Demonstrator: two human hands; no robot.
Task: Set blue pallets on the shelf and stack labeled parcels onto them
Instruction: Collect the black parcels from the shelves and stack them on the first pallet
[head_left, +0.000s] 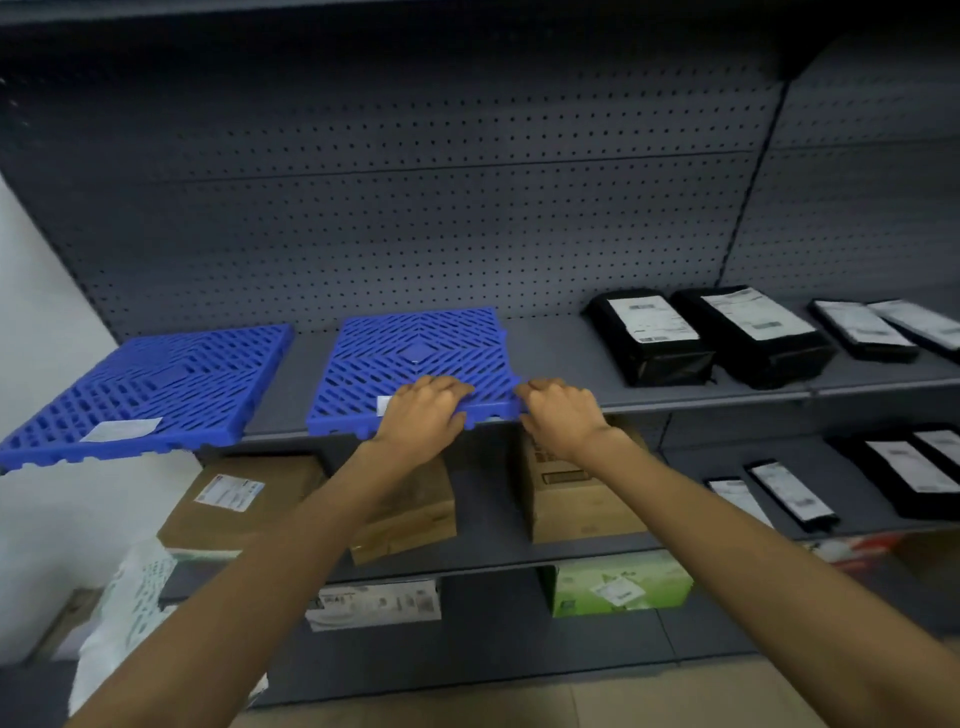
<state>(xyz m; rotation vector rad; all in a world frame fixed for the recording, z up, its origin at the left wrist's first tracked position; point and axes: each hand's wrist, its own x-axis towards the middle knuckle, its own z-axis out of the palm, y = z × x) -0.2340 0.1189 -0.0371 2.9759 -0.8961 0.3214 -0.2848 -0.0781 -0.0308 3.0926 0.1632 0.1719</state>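
Left hand (423, 415) and right hand (561, 415), fingers curled over front edge of blue pallet (415, 353), thumbs hidden

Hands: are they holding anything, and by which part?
Both grip the right pallet by its near edge: the left hand along the edge, the right hand at its right corner.

2 blue pallets (415, 358), 3 cardbd boxes (576, 493), 2 hands (426, 415)

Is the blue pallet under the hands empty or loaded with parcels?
Empty. The pallet shows only its bare grid and a small label; the black parcels lie beside it.
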